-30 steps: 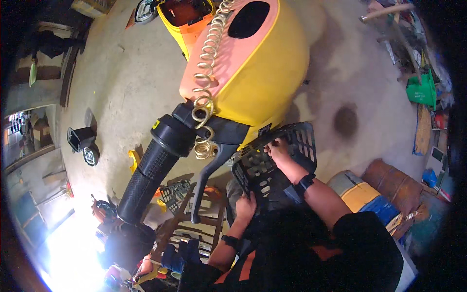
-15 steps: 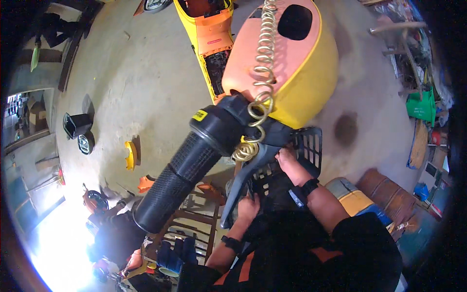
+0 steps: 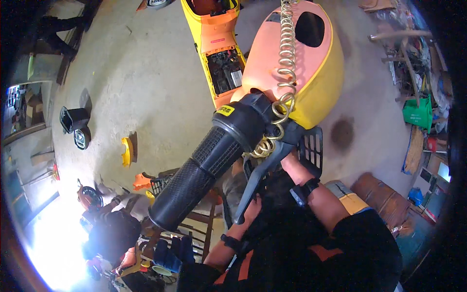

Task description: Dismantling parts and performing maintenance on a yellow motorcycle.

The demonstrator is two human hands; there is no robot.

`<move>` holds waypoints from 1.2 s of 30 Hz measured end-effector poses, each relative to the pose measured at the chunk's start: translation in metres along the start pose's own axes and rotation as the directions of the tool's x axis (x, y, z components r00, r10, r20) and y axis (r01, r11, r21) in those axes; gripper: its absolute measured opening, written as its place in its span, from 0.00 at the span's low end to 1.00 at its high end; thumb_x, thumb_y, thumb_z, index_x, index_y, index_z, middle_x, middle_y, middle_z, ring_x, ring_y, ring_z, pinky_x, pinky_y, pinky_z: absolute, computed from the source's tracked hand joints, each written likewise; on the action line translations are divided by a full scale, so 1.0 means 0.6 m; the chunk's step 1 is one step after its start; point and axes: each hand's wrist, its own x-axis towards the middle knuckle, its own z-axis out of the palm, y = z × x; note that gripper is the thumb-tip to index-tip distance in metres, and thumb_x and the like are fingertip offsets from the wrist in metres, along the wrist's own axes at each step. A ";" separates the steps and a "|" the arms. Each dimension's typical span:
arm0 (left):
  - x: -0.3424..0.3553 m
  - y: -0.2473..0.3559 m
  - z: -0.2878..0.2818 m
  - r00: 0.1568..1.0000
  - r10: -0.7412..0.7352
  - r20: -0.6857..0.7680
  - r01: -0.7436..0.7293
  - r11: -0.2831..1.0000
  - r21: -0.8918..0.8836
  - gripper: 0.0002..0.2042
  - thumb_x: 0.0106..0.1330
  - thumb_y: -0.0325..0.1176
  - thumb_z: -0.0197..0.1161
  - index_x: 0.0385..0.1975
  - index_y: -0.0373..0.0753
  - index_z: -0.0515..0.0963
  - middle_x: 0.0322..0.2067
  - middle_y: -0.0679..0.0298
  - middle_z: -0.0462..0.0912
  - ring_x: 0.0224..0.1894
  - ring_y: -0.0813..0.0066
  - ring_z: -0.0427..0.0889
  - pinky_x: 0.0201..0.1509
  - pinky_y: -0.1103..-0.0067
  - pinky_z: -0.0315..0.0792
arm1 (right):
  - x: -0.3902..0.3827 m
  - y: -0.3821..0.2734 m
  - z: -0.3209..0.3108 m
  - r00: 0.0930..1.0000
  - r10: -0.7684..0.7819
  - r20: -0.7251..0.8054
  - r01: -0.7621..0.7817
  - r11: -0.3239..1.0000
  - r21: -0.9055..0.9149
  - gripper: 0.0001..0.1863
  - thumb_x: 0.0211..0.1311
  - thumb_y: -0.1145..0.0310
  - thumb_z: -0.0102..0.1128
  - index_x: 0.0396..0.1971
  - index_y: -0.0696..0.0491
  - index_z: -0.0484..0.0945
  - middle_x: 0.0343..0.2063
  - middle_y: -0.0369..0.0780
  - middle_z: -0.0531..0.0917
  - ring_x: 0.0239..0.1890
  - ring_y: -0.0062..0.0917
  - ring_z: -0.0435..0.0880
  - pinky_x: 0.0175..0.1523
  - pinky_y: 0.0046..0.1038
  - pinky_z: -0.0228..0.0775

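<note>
A yellow-and-pink scooter front housing (image 3: 311,82) carries a black handlebar grip (image 3: 189,182), a grey brake lever (image 3: 260,177) and a brass-coloured coiled hose (image 3: 287,56) across it. Below it is a black slatted basket (image 3: 310,148). My left hand (image 3: 252,208) has fingers curled on the basket's left edge, partly behind the lever. My right hand (image 3: 292,164) reaches into the basket farther up and right; its fingers are hidden behind the lever.
A yellow-and-orange scooter body (image 3: 224,53) lies beyond. Loose black (image 3: 73,119) and yellow panels (image 3: 127,151) rest on the floor at left. A person (image 3: 109,233) is at lower left. A rusty barrel (image 3: 379,194) and clutter with a green bag (image 3: 418,112) line the right.
The handlebar and front housing have moved rightward in view and now cover my right fingers and more of the basket. More of the scooter body beyond shows. My hands stay at the basket.
</note>
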 end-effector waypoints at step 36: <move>0.003 0.000 -0.034 0.978 -0.108 0.178 0.094 0.992 0.086 0.22 0.55 0.44 0.47 0.30 0.26 0.75 0.31 0.37 0.75 0.40 0.45 0.75 0.46 0.61 0.67 | 0.083 0.063 -0.038 0.844 0.452 0.288 -0.273 0.825 -0.495 0.17 0.65 0.51 0.38 0.32 0.48 0.72 0.23 0.33 0.76 0.19 0.18 0.70 0.19 0.26 0.63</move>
